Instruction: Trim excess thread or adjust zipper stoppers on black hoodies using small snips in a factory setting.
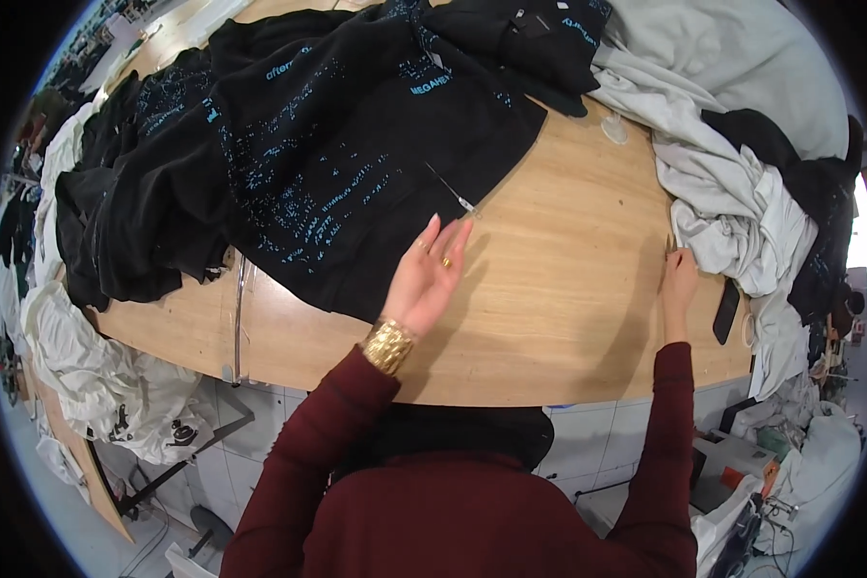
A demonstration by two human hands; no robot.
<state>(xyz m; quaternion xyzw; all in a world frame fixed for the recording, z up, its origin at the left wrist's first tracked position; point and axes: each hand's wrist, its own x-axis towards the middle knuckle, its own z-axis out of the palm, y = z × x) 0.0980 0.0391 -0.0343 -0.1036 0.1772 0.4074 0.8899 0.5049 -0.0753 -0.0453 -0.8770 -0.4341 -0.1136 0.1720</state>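
Observation:
My left hand (424, 281) is palm up over the table with its fingers loosely apart and nothing in them. Just beyond its fingertips, a thin pointed tool with a pale handle (466, 204) lies by the edge of a black garment (356, 183) with small blue print. On the right, my right hand (681, 276) rests low at the table, its fingers closed. A small thin thing pokes out past those fingers, too small to name. Pale grey cloth (718, 231) lies crumpled right beside that hand.
The wooden table (559, 299) curves along its near edge. A dark phone (727, 313) lies at the right. More black garments (130, 212) are heaped left, and white cloth (96, 361) hangs over that side. A clear round piece (615, 129) sits near the grey pile.

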